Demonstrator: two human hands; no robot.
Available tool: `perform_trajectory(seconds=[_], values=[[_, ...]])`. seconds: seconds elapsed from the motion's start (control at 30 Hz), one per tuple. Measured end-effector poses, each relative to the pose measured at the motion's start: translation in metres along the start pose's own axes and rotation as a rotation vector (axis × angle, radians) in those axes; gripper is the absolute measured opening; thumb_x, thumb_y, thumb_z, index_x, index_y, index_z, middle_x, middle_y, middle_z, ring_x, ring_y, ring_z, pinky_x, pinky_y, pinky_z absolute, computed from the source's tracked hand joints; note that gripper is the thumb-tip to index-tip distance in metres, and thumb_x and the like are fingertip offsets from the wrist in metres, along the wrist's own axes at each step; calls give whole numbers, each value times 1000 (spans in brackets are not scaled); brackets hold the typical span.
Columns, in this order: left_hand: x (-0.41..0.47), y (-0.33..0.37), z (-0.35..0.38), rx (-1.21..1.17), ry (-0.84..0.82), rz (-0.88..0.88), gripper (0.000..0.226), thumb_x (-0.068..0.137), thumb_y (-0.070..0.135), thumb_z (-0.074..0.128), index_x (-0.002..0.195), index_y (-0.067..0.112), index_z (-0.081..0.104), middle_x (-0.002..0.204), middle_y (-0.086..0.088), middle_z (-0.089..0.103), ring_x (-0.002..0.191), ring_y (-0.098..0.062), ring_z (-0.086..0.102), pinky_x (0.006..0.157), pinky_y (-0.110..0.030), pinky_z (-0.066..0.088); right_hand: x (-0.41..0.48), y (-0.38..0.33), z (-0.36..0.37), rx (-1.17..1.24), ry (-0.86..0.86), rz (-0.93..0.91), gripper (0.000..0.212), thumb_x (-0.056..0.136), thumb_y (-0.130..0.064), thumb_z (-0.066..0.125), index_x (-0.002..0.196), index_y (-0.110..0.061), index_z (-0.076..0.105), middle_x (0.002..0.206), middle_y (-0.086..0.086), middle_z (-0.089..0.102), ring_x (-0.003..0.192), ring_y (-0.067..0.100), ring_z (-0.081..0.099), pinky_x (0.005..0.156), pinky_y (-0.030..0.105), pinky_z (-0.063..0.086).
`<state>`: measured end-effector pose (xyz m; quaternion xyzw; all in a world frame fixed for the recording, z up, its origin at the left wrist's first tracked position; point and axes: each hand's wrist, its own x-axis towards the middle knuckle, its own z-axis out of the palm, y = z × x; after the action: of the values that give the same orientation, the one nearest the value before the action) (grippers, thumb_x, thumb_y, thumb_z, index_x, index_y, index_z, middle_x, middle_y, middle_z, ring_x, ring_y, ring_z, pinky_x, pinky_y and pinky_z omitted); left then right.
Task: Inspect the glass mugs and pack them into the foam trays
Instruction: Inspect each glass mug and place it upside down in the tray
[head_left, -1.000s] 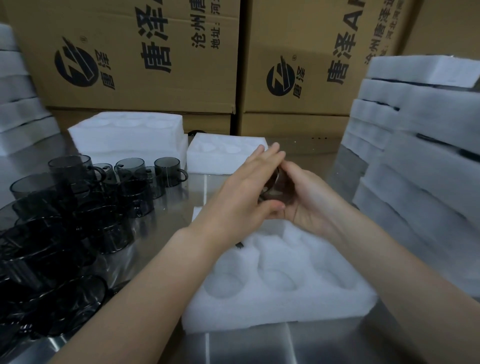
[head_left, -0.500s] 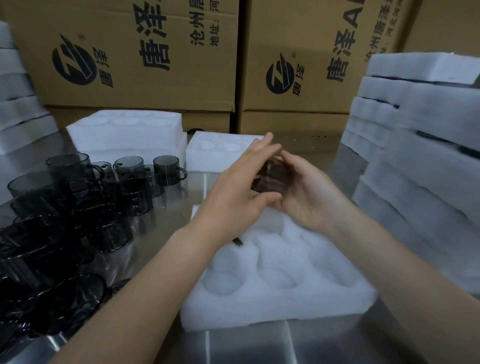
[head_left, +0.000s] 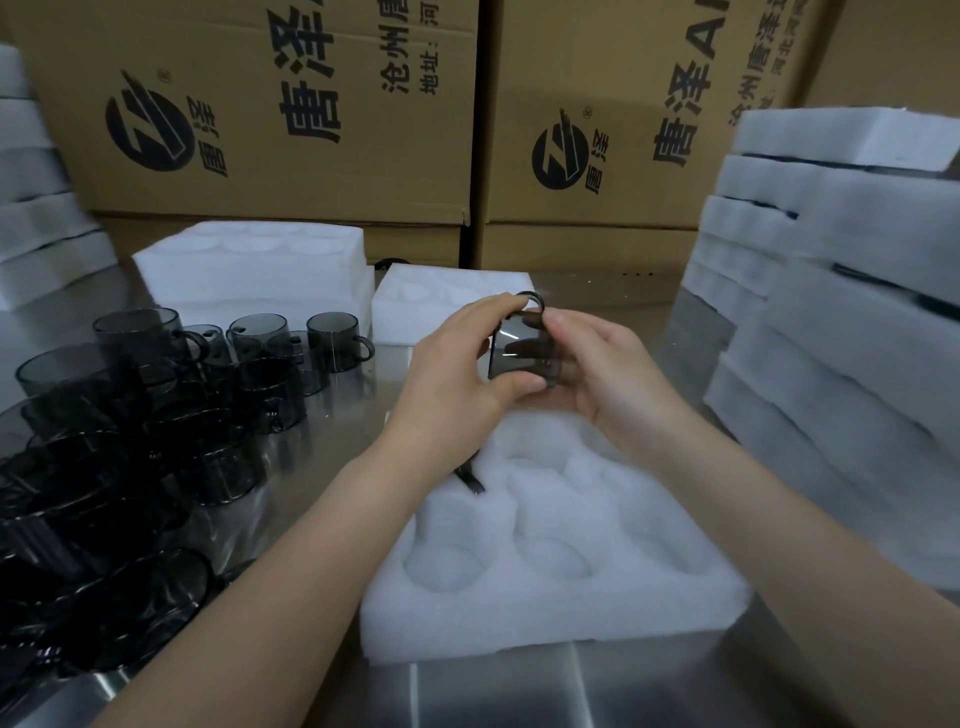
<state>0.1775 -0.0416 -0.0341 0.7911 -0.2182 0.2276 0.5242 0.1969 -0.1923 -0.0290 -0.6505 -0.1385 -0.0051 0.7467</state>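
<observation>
Left hand (head_left: 457, 374) had gone from flat fingers laid across the mug (head_left: 519, 358) to curled ones, and the mug had turned so its handle loop pointed up. Much more of the glass showed than half a second before.

Grip: left fingertips hooked over the top by the handle, thumb under the lower edge. Right hand (head_left: 602, 374) pinched the other side, thumb on the near wall, fingers seen through the glass behind it. So both hands gripped the one mug.

Position: the mug was in the air over the far end of the foam tray (head_left: 545, 613), clear of its round pockets. The tray lay on the steel counter (head_left: 519, 691).

A short dark strip (head_left: 470, 478) stuck out at the tray's left side under the left wrist (couldn't tell what it was).

Elsewhere:
- Loose smoky mugs (head_left: 156, 415) crowded the left of the counter, upright.
- Small foam block (head_left: 426, 312) sat behind the hands, with a bigger one (head_left: 249, 265) to its left.
- Foam stacks stood at the right (head_left: 857, 312) and far left (head_left: 36, 223).
- Printed cardboard boxes (head_left: 260, 104) walled off the back.
</observation>
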Motion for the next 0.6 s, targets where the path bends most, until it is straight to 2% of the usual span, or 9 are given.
perform_trajectory(seconds=[0.17, 0.23, 0.3, 0.37, 0.43, 0.47, 0.53, 0.6], values=[[-1, 1, -1, -9, -36, 61, 62, 71, -4, 78, 126, 18, 60, 130, 12, 53, 131, -9, 46, 111, -32, 37, -1, -6, 0, 22, 60, 69, 32, 101, -38, 46, 100, -14, 68, 90, 11, 75, 78, 31, 73, 58, 37, 57], [-1, 0, -1, 10, -42, 104, 61, 70, -7, 76, 124, 18, 61, 137, 7, 52, 134, -6, 42, 112, -30, 35, -1, -8, -2, 65, 28, 115, 38, 103, -43, 40, 103, -16, 66, 92, 9, 75, 78, 31, 73, 56, 37, 57], [-1, -1, -1, 59, 2, 158, 58, 70, -9, 74, 121, 16, 62, 139, 2, 52, 133, -1, 40, 110, -21, 34, -2, -10, -2, 79, -48, 191, 47, 101, -53, 34, 113, -19, 64, 99, 11, 74, 79, 31, 72, 57, 36, 57], [-1, -1, -1, 132, 29, 244, 53, 69, -14, 70, 115, 11, 62, 139, -4, 49, 127, 12, 36, 101, -6, 31, -2, -11, -2, 109, -110, 285, 59, 97, -62, 29, 122, -17, 58, 101, 17, 72, 73, 32, 72, 57, 35, 58], [-2, 0, 1, 167, -23, 315, 49, 68, -20, 64, 110, 5, 60, 141, -10, 43, 121, 20, 33, 94, 0, 29, -2, -13, -3, 107, -152, 356, 67, 95, -66, 28, 123, -13, 56, 100, 22, 68, 66, 32, 71, 53, 33, 58], [-2, 0, 2, 178, -67, 333, 49, 67, -21, 60, 109, 4, 59, 143, -12, 41, 125, 14, 34, 96, -1, 29, -2, -14, -4, 92, -166, 381, 68, 94, -66, 31, 121, -9, 56, 99, 24, 66, 62, 31, 70, 51, 32, 58], [-3, 1, 2, 178, -134, 346, 54, 65, -20, 54, 110, 10, 55, 145, -9, 40, 135, -8, 36, 103, -9, 29, -2, -16, -6, 71, -178, 405, 62, 95, -60, 40, 114, -5, 58, 94, 26, 63, 56, 29, 68, 47, 29, 56], [-5, 3, 1, 70, -158, 277, 58, 67, -13, 50, 110, 26, 46, 143, 0, 44, 133, -14, 41, 102, -15, 36, -2, -16, -7, 52, -164, 384, 50, 96, -52, 45, 108, -6, 61, 91, 23, 65, 55, 25, 66, 44, 27, 54]])
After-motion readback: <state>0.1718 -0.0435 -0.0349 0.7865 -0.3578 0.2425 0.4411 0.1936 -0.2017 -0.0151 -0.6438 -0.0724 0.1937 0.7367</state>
